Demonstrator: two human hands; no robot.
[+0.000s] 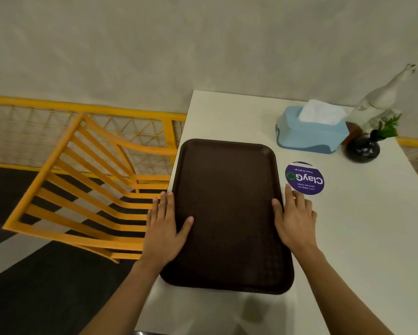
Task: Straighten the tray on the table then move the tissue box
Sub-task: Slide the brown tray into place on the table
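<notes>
A dark brown tray (pixel 229 213) lies on the white table (pixel 362 250), its left side at the table's left edge. My left hand (pixel 165 228) grips the tray's left rim, thumb on the tray surface. At the right rim my right hand (pixel 293 223) holds the tray, its thumb over the rim and its fingers flat on the table. A light blue tissue box (pixel 309 131) with a white tissue sticking out stands behind the tray to the right, apart from both hands.
A round purple sticker (pixel 304 178) lies on the table by my right fingers. A black vase with green leaves (pixel 365 148) and a white animal figurine (pixel 382 97) stand right of the tissue box. A yellow slatted chair (pixel 82 184) and yellow railing (pixel 82 108) are left of the table.
</notes>
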